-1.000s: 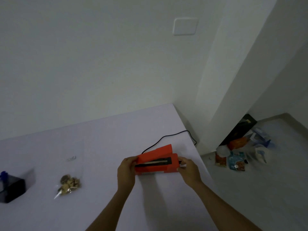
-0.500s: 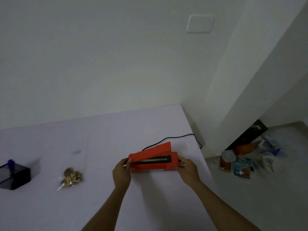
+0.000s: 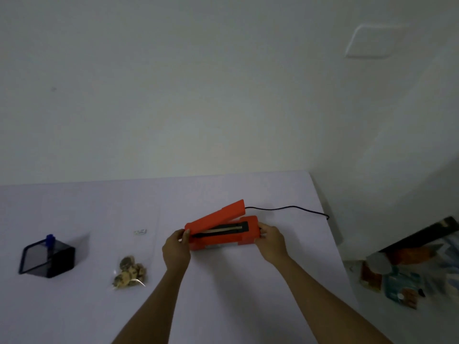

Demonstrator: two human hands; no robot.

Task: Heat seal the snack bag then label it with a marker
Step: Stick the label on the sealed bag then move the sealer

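Note:
An orange heat sealer (image 3: pixel 223 229) lies on the white table (image 3: pixel 223 306), its lid raised at an angle over the dark sealing strip. My left hand (image 3: pixel 176 249) grips its left end, thumb on the lid's tip. My right hand (image 3: pixel 271 242) holds the right end. A clear snack bag (image 3: pixel 130 270) with brown snacks lies flat to the left, apart from both hands. A blue marker (image 3: pixel 50 240) stands in a dark holder (image 3: pixel 47 259) at the far left.
The sealer's black cord (image 3: pixel 288 208) runs right over the table's edge. Packets and clutter (image 3: pixel 407 266) lie on the floor at the right. A white wall rises behind the table.
The sealer and both hands have shifted left across the table, closer to the snack bag. The view has turned left as well.

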